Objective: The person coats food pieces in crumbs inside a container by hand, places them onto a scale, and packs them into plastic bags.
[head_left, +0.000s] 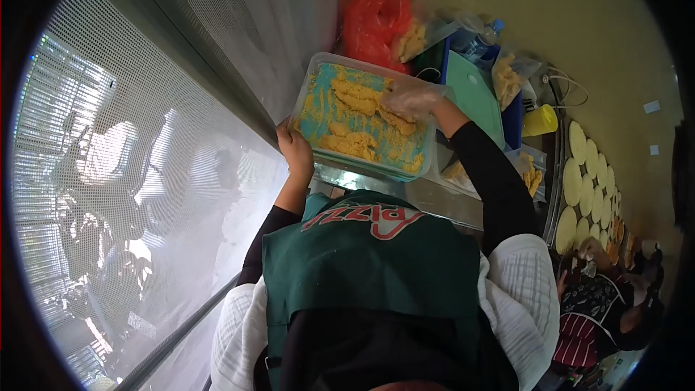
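A clear rectangular plastic container [427, 163] sits before me, its blue-green bottom showing through smears of crumbly yellow mash [351, 143]. My left hand [295, 150] grips the container's left rim, fingers closed round the edge. Inside at the right, my right hand [414, 100] wears a thin clear plastic glove and touches a heap of the mash. Its fingers are blurred by the glove and partly hidden in the mash, so their closing is unclear.
Beyond the container lie a red plastic bag [376, 18], a green lid [470, 94] and a yellow cup [539, 122]. Several flat round dough pieces [572, 181] line the right side, where another person [597, 297] works. A mesh curtain [239, 43] hangs close on my left.
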`<state>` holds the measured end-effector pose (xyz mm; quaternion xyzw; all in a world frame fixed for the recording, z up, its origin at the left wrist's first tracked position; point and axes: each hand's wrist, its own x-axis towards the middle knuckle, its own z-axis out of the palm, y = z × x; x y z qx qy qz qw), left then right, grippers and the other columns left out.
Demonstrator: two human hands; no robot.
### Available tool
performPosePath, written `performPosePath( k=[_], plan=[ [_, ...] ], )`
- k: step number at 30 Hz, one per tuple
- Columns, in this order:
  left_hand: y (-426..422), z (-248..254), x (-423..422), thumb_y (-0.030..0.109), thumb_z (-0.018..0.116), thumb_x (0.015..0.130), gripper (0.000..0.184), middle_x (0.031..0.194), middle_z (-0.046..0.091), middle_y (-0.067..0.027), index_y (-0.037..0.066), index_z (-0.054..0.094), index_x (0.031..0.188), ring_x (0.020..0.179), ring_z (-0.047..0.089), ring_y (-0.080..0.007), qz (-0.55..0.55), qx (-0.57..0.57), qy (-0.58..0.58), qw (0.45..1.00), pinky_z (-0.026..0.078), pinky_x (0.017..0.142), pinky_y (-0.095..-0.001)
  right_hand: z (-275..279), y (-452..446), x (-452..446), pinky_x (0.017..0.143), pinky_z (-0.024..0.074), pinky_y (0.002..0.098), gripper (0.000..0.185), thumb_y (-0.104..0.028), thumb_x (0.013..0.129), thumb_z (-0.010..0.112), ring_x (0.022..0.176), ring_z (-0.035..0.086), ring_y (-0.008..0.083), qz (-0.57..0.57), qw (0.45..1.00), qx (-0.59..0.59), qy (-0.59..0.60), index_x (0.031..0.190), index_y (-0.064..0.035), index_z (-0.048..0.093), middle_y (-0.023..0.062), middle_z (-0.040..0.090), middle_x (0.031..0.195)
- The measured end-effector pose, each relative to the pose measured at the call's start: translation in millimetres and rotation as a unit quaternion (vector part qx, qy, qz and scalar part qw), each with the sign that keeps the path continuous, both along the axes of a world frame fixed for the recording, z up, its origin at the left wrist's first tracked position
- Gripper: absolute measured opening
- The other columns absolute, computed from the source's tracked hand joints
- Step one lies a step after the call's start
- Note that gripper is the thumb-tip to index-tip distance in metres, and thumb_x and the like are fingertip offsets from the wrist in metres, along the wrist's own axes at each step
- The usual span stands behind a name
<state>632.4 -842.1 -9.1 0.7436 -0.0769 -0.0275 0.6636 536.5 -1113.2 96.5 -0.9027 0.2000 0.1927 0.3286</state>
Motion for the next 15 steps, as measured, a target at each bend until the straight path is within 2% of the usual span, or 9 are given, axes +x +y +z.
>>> performPosePath(
  k=[2,5,8,11,14,15],
  plan=[
    [-0.3,-1.2,0.2,0.001,0.034,0.090,0.028,0.103,0.056,-0.0141,-0.004,0.050,0.112,0.094,0.053,-0.0198,-0.002,-0.007,0.007,1.000,0.041,0.086,-0.0295,28.1,24.2,2.2,0.066,0.0454,0.0319,0.037,-0.029,0.077,0.064,0.069,0.057,0.0182,-0.063,0.998,0.018,0.002,0.094,0.0035,0.063,0.0088,0.063,0.077],
    [-0.3,0.5,-0.5,0.001,0.034,0.090,0.028,0.104,0.056,-0.0137,-0.005,0.050,0.112,0.095,0.053,-0.0193,-0.003,-0.007,0.010,1.000,0.041,0.086,-0.0294,7.8,8.6,-1.4,0.067,0.0453,0.0325,0.038,-0.030,0.075,0.068,0.070,0.057,0.0196,0.120,0.988,-0.032,-0.090,0.095,0.0019,0.064,0.0089,0.063,0.078],
    [1.2,1.0,-1.0,0.001,0.034,0.090,0.029,0.104,0.056,-0.0135,-0.004,0.050,0.113,0.095,0.053,-0.0189,-0.002,-0.001,0.009,1.000,0.041,0.086,-0.0294,19.8,13.8,-1.2,0.069,0.0453,0.0347,0.041,-0.030,0.069,0.073,0.071,0.058,0.0241,0.103,0.994,-0.022,-0.026,0.094,0.0008,0.064,0.0125,0.063,0.078],
    [0.2,1.6,-0.5,0.001,0.034,0.090,0.029,0.104,0.055,-0.0134,-0.004,0.049,0.114,0.095,0.052,-0.0189,-0.005,-0.005,0.017,1.000,0.041,0.086,-0.0293,4.0,13.3,9.2,0.068,0.0452,0.0368,0.039,-0.024,0.064,0.074,0.071,0.059,0.0273,0.110,0.990,-0.087,0.015,0.092,0.0014,0.065,0.0156,0.062,0.075],
    [1.1,1.3,-0.5,0.002,0.034,0.090,0.029,0.106,0.055,-0.0134,-0.004,0.049,0.115,0.095,0.052,-0.0190,-0.013,-0.007,0.025,1.000,0.041,0.086,-0.0293,6.5,20.3,11.0,0.066,0.0456,0.0377,0.037,-0.019,0.060,0.072,0.070,0.059,0.0285,0.021,0.999,0.014,0.021,0.089,0.0032,0.065,0.0178,0.062,0.075],
    [1.8,0.2,-0.2,0.002,0.035,0.090,0.029,0.106,0.054,-0.0134,-0.004,0.048,0.115,0.095,0.052,-0.0190,-0.015,-0.006,0.027,1.000,0.041,0.086,-0.0294,5.5,20.9,12.0,0.066,0.0458,0.0377,0.036,-0.018,0.061,0.069,0.071,0.059,0.0290,0.039,0.999,-0.015,0.014,0.090,0.0036,0.065,0.0188,0.063,0.076]
  ],
)
